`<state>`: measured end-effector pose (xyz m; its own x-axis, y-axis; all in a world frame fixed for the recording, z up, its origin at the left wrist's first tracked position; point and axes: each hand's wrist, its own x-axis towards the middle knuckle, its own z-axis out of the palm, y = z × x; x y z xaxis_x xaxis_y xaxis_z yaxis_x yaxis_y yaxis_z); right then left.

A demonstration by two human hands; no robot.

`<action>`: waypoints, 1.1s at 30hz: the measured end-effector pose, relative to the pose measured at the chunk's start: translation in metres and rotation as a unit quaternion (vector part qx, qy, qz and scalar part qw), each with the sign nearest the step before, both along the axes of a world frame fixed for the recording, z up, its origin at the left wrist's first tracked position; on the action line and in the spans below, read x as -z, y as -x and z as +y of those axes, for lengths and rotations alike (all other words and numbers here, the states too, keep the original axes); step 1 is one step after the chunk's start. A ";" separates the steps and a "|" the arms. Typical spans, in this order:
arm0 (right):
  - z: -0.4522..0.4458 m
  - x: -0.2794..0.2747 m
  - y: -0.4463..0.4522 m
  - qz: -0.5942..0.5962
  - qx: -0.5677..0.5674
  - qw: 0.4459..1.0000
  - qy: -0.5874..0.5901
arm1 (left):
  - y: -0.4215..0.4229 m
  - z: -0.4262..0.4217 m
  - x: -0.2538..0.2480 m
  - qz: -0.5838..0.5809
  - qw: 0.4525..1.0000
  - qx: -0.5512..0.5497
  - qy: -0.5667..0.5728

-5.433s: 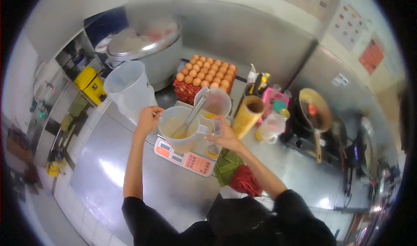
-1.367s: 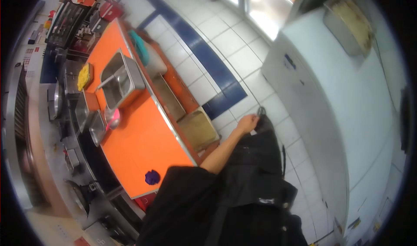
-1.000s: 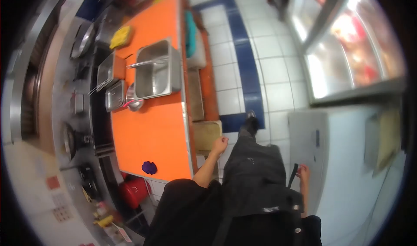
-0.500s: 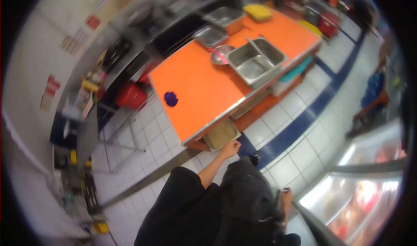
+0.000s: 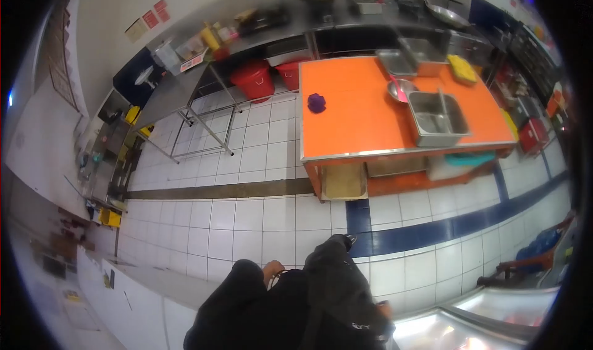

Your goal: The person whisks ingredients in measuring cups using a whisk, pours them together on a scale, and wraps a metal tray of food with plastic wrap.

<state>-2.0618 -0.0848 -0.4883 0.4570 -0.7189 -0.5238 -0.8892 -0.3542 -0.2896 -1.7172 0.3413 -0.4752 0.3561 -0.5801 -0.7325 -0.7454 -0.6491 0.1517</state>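
An orange table is standing on the white tiled floor. A purple thing is lying near its left edge. Farther right, a deep metal pan is sitting near the front edge, a round bowl is resting just beside it, and a shallow tray is sitting behind. A yellow thing is lying near the far edge.

At lower centre, black clothing hides most of the right hand and part of the left hand; whether either holds anything cannot be told. The lit case, lower right, is cut off below, its contents blurred. Upper left, 3 notices are too small to read. The table hides part of 1 red bin.
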 end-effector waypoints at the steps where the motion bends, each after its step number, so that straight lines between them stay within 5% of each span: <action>1: -0.001 0.002 0.002 -0.017 0.008 1.000 -0.003 | 0.003 0.000 -0.011 -0.031 0.998 -0.040 0.031; 2: 0.000 -0.006 0.001 -0.019 0.006 1.000 0.002 | -0.003 -0.004 -0.022 -0.033 0.998 -0.043 0.037; 4: 0.001 -0.025 -0.008 0.094 -0.083 0.992 0.002 | -0.022 -0.022 -0.045 0.082 0.930 -0.356 0.035; 5: 0.001 -0.027 -0.009 0.117 -0.103 0.988 0.005 | -0.026 -0.032 -0.056 0.117 0.774 -0.614 0.100; 9: -0.007 -0.030 -0.008 0.137 -0.106 0.985 -0.010 | -0.081 -0.037 -0.079 0.059 0.776 -0.598 0.192; 11: -0.011 -0.024 -0.009 0.133 -0.077 0.988 -0.018 | -0.113 -0.033 -0.063 -0.056 0.783 -0.512 0.349; 15: -0.002 0.004 -0.018 0.142 0.021 0.988 -0.051 | -0.155 -0.004 -0.066 -0.018 0.794 -0.494 0.354; 18: 0.014 0.048 -0.053 0.083 0.214 0.958 -0.174 | -0.180 0.048 -0.048 -0.011 0.827 -0.487 0.279; 19: 0.018 0.066 -0.078 -0.042 0.370 0.872 -0.316 | -0.188 0.073 -0.042 -0.001 0.816 -0.501 0.288; 20: 0.022 0.078 -0.117 -0.043 0.363 0.873 -0.322 | -0.203 0.095 -0.043 0.048 0.808 -0.517 0.280; 22: 0.032 0.089 -0.177 -0.166 0.052 0.927 -0.333 | -0.238 0.133 -0.045 0.010 0.817 -0.509 0.271; 26: 0.127 -0.019 -0.358 -0.065 0.209 0.895 -0.388 | -0.357 0.188 -0.060 -0.021 0.814 -0.516 0.265; 28: 0.170 -0.061 -0.430 -0.064 0.231 0.883 -0.403 | -0.440 0.197 -0.069 0.000 0.771 -0.558 0.307; 29: 0.185 -0.046 -0.443 -0.072 0.251 0.878 -0.402 | -0.486 0.200 -0.073 -0.010 0.782 -0.525 0.336; 30: 0.180 -0.009 -0.447 -0.034 -0.120 0.937 -0.326 | -0.534 0.198 -0.077 -0.018 0.787 -0.497 0.366; 31: 0.175 0.028 -0.450 -0.055 -0.427 0.895 -0.115 | -0.582 0.188 -0.097 -0.019 0.805 -0.483 0.344; 33: 0.194 -0.001 -0.507 0.000 -0.203 0.949 -0.243 | -0.685 0.174 -0.136 -0.068 0.860 -0.390 0.323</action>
